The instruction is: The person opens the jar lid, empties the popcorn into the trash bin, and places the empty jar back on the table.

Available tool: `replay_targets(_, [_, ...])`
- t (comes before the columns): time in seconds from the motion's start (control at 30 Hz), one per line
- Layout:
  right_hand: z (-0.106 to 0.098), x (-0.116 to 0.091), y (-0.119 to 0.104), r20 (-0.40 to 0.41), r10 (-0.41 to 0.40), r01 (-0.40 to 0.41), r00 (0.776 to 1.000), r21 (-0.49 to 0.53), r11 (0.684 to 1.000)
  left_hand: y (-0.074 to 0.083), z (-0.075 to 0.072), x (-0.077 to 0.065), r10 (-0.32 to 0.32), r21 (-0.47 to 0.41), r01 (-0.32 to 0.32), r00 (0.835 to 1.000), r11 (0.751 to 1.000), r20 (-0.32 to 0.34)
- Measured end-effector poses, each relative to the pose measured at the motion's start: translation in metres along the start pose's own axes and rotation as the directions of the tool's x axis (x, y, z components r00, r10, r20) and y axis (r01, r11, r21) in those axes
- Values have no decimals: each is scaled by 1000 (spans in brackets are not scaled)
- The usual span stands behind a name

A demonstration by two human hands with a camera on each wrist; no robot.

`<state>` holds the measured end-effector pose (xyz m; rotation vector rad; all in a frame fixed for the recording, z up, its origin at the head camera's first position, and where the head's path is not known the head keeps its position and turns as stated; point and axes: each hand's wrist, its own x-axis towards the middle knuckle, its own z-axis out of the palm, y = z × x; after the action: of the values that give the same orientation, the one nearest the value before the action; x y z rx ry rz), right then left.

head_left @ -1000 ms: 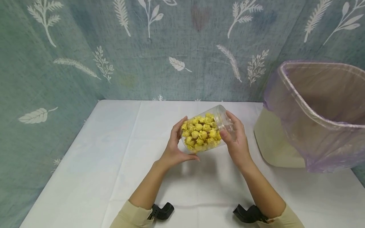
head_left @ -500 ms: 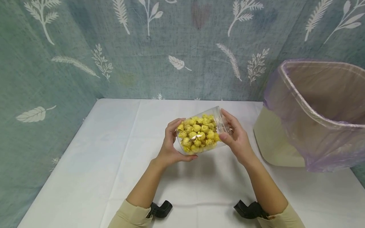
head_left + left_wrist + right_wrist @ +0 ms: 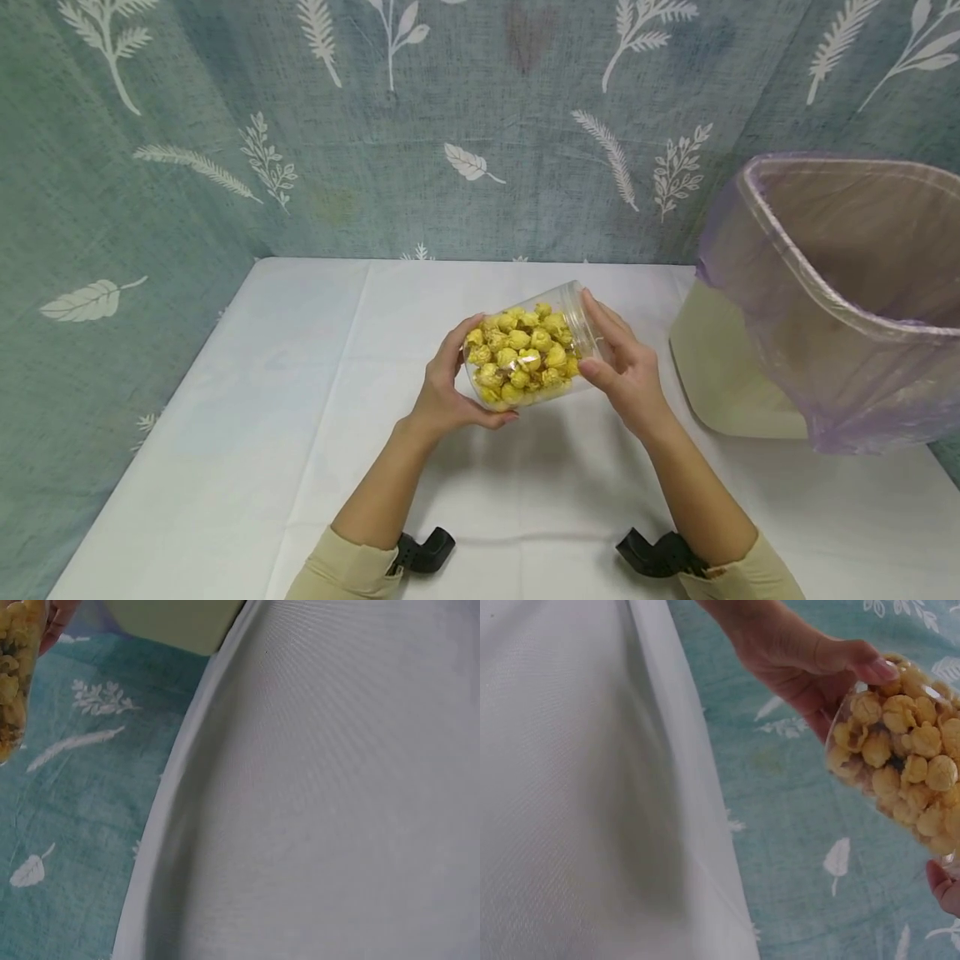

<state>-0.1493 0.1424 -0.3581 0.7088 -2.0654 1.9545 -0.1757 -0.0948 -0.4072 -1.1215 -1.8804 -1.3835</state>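
A clear plastic jar (image 3: 510,397) of yellow popcorn (image 3: 517,350) is held in the air above the table, tilted on its side with its ridged neck up and to the right. My left hand (image 3: 442,396) grips the base end, thumb below and fingers on the far side. At the neck end, my right hand (image 3: 626,371) curls round the rim, its thumb on the near side. Those fingers partly cover the mouth, so I cannot tell whether a lid is on. In the right wrist view, the left hand (image 3: 802,660) holds the jar's base.
On the right stands a cream bin (image 3: 735,375) lined with a translucent purple bag (image 3: 795,275), its opening upward. A white cloth (image 3: 225,433) covers the table. Behind it hangs a green-blue curtain (image 3: 375,183) with white leaf patterns.
The jar and both hands have shifted slightly left and down since one second ago. The right fingers have moved a little round the neck. Over the last half second the pose is almost unchanged.
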Motion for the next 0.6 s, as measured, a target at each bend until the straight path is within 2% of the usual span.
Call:
replay_targets(0.2, [1, -1, 2, -47, -24, 23, 999, -32, 999, 2, 5, -2, -31, -33, 30, 999, 999, -15])
replay_targets(0.37, [2, -2, 4, -63, -60, 57, 996, -39, 998, 4, 7, -1, -32, -42, 31, 999, 999, -41])
replay_targets(0.6, [4, -3, 4, -93, -113, 109, 989, -49, 993, 10, 10, 0, -86, -120, 79, 995, 990, -54])
